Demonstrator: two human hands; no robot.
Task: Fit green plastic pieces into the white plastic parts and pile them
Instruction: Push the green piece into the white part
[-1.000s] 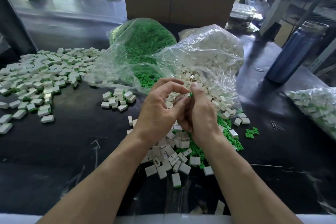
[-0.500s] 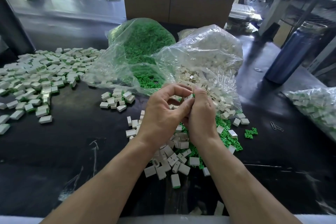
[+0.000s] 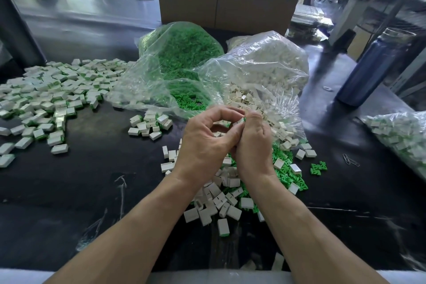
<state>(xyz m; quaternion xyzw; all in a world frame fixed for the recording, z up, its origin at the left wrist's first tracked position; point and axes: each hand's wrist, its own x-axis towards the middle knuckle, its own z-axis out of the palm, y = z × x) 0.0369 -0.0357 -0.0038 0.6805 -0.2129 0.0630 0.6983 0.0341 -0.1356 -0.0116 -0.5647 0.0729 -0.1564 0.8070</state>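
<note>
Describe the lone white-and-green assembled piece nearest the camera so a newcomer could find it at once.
Start at the loose heap of white plastic housings under the person's wrists on the black table. Just below its near edge lies one white rectangular block, apart from the heap, showing a green strip at its near end.

Bright daylight, glare on the table (image 3: 69, 21); edges bowed, perhaps blurred.
</note>
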